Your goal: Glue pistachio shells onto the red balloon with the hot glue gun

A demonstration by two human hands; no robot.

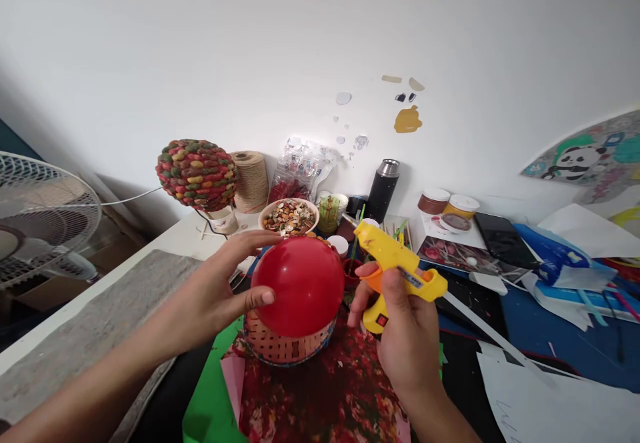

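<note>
A red balloon (305, 287) rests in a woven basket (290, 347) near the middle. My left hand (223, 293) lies against its left side, thumb on the front and fingers spread over the top edge. To the right, my right hand (400, 323) grips a yellow glue gun (395, 259), its nozzle pointing up and left above the balloon's right side. A white glue stick (495, 333) trails from the gun's back. Under the basket lies a red-stained sheet (320, 403) over green paper (205, 389).
Behind stand a bean-covered ball (197, 176), twine (249, 181), a bowl of colourful pieces (289, 218) and a black bottle (383, 191). Paint jars (460, 206), a phone (505, 239) and papers (555, 406) lie right; a fan (45, 223) is left.
</note>
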